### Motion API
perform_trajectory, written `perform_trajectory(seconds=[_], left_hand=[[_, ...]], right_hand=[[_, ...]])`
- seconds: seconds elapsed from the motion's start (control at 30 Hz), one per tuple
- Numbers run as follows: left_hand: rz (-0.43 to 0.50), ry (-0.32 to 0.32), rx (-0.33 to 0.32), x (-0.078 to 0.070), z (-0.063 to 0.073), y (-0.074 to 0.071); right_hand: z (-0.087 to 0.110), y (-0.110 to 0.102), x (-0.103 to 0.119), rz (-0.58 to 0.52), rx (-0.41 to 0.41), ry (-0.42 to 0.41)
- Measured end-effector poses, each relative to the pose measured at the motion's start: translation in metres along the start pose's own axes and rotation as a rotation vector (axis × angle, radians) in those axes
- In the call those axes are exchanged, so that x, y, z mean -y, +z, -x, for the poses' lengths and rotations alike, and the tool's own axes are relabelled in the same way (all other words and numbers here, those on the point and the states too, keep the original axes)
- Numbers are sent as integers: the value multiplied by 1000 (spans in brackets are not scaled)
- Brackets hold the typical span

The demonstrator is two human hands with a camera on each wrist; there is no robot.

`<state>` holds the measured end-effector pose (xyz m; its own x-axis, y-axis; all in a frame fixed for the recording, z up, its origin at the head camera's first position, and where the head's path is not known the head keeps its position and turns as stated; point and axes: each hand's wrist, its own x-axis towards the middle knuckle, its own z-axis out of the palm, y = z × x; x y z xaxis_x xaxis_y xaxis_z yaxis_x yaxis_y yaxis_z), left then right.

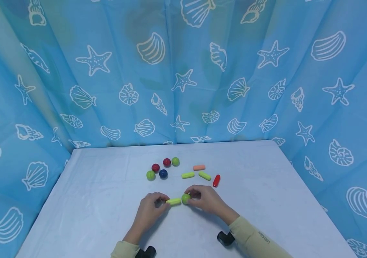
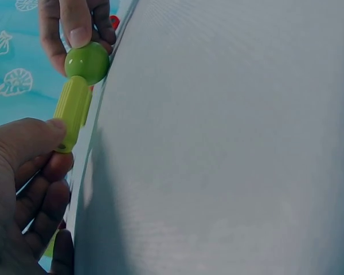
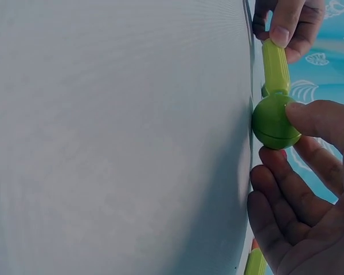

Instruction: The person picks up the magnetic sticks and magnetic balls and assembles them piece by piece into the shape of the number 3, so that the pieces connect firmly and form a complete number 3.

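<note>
Between the thumb and fingertips of my left hand (image 1: 151, 210) is one end of a yellow-green ribbed rod (image 1: 174, 201). My right hand (image 1: 207, 200) pinches a green ball (image 1: 186, 198) with thumb and fingers. Rod and ball are lined up end to end at the front middle of the table. In the left wrist view the rod's far end (image 2: 74, 94) meets the underside of the ball (image 2: 87, 62). The right wrist view shows the same meeting, the rod (image 3: 276, 66) running from the left hand's thumb down to the ball (image 3: 275, 121).
Farther back on the white table (image 1: 106, 186) lie two red balls (image 1: 167, 162), a dark blue ball (image 1: 163, 174) and two green balls (image 1: 150, 175). To their right are two yellow-green rods (image 1: 188, 175), an orange rod (image 1: 199, 167) and a red rod (image 1: 216, 180). A blue shell-print curtain (image 1: 177, 104) surrounds the table.
</note>
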<state>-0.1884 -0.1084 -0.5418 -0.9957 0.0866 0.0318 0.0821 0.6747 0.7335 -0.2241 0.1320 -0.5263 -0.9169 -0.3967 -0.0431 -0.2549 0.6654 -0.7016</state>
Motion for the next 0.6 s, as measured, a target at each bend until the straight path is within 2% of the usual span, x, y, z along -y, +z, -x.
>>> perform_trajectory(seconds=[0.6], left_hand=[[-9, -4, -8, -1, -1, 1]], right_hand=[[3, 3, 0, -24, -10, -24]])
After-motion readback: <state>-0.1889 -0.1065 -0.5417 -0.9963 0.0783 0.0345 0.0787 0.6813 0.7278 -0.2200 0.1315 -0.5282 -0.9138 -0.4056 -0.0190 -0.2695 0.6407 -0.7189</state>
